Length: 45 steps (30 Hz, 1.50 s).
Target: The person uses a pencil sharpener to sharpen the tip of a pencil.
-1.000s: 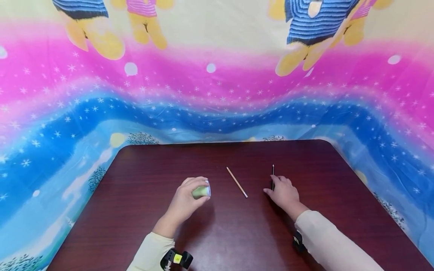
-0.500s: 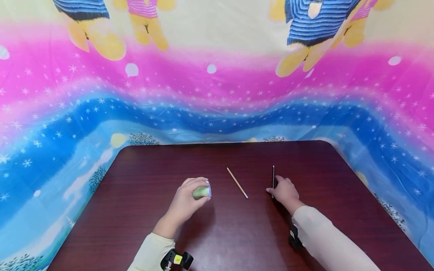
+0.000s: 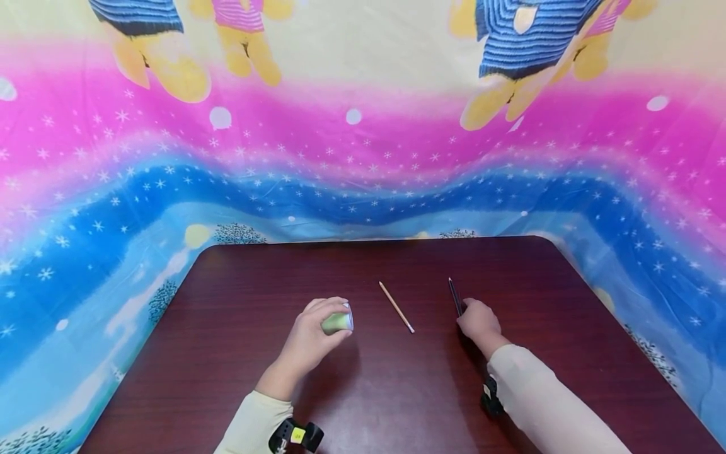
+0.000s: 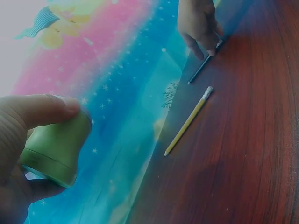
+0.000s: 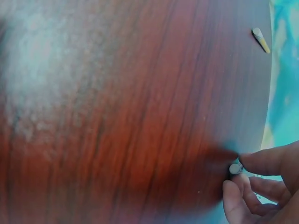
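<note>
My left hand (image 3: 308, 337) grips a small green waisted object (image 4: 58, 142) with a pale end, thumb on one side and fingers on the other. Its kind does not show. On the right, my right hand (image 3: 479, 321) pinches a black pencil (image 3: 454, 294) near its rear end, with the pointed end directed to the far side of the table. The pencil's pale round end (image 5: 235, 169) shows between thumb and fingers in the right wrist view. Between the hands a yellow pencil (image 3: 396, 307) lies slanted on the table, its white eraser end toward me.
The dark red-brown wooden table (image 3: 386, 391) has rounded far corners. Behind it and along its sides hangs a colourful cloth (image 3: 351, 151) with bears and snowflakes. Black wrist straps (image 3: 296, 435) sit on both light sleeves.
My right hand has closed its thumb and fingers on the black pencil, whose tip has swung to the left. The left hand with the green object and the yellow pencil stay in place.
</note>
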Available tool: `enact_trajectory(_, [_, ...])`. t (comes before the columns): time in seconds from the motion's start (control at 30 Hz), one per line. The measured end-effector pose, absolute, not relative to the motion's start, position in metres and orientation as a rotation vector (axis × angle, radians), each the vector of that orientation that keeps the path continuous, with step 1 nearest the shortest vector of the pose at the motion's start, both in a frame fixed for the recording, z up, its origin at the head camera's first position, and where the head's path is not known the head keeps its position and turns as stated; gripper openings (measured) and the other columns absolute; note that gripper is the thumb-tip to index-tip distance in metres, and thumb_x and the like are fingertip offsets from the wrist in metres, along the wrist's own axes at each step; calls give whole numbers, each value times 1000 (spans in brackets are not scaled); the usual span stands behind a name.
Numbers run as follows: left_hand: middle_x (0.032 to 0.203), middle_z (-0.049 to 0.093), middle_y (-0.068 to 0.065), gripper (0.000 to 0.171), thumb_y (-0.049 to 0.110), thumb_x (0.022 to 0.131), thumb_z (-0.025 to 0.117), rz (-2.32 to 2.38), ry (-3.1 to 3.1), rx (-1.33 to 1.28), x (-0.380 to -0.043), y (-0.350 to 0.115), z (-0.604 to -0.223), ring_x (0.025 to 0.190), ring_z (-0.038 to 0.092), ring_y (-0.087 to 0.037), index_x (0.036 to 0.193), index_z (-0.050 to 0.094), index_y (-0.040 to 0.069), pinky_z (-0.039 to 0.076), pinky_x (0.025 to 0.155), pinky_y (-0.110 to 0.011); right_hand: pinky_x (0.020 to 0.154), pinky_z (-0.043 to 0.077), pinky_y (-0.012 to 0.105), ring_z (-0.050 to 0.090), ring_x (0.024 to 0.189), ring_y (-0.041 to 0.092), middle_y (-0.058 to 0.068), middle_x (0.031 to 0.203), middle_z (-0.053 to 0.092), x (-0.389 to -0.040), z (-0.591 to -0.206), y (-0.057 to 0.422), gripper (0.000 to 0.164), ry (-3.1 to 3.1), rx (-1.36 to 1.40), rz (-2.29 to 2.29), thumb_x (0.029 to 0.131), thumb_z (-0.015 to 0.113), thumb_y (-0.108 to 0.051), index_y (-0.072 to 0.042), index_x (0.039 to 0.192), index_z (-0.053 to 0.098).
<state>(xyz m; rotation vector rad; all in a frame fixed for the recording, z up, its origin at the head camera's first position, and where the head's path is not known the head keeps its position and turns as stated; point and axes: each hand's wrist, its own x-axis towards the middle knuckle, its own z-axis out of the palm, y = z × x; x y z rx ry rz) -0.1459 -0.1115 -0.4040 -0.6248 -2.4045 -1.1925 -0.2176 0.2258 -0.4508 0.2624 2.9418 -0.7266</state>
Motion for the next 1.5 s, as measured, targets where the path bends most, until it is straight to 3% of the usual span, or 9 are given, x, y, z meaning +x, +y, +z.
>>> enact_trajectory(0.23, [114, 68, -6, 35, -1, 68, 84, -1194, -2405, -627, -145, -111, -404, 107, 58, -23, 99, 72, 12, 53, 78, -31, 72, 51, 48, 61, 95, 39, 27, 118, 61, -217, -449, 229, 46, 2929, 260, -689, 88, 56, -9, 8, 130, 53])
enact_trajectory(0.47, [114, 68, -7, 35, 0, 68, 84, -1193, -2398, -627, -144, -112, -403, 106, 58, -23, 99, 72, 11, 53, 78, -31, 64, 49, 44, 62, 88, 35, 23, 116, 64, -214, -449, 234, 41, 2938, 282, -757, 88, 56, -14, 3, 124, 60])
enact_trajectory(0.67, [113, 68, -5, 35, 0, 68, 84, -1188, -2399, -616, -143, -114, -404, 106, 58, -22, 99, 72, 11, 53, 78, -31, 65, 48, 45, 62, 86, 32, 20, 110, 66, -212, -448, 240, 38, 2962, 265, -838, 85, 57, -18, 0, 118, 64])
enact_trajectory(0.93, [113, 68, -5, 35, -1, 68, 84, -1191, -2385, -620, -143, -115, -404, 107, 58, -23, 99, 72, 8, 53, 78, -32, 74, 48, 45, 61, 86, 29, 16, 98, 66, -198, -442, 240, 30, 3076, 32, -965, 90, 55, -11, 3, 114, 65])
enact_trajectory(1.13, [114, 68, -5, 36, -1, 68, 84, -1198, -2394, -605, -143, -116, -405, 109, 57, -23, 100, 72, 10, 54, 80, -33, 80, 47, 50, 60, 92, 34, 19, 101, 63, -180, -435, 232, 24, 3163, -142, -1071, 92, 59, -5, 4, 114, 65])
enact_trajectory(1.33, [116, 68, -4, 35, -1, 69, 83, -1224, -2405, -609, -144, -116, -406, 111, 57, -22, 101, 72, 12, 54, 79, -31, 82, 47, 50, 61, 96, 35, 18, 103, 64, -164, -422, 219, 22, 3255, -265, -1161, 90, 62, -1, 2, 111, 68])
enact_trajectory(1.5, [118, 67, -6, 34, 1, 71, 83, -1268, -2425, -618, -144, -117, -404, 110, 56, -20, 102, 72, 11, 55, 79, -32, 75, 49, 47, 58, 92, 32, 12, 96, 65, -148, -416, 207, 22, 3439, -449, -1069, 83, 70, 3, -3, 103, 72])
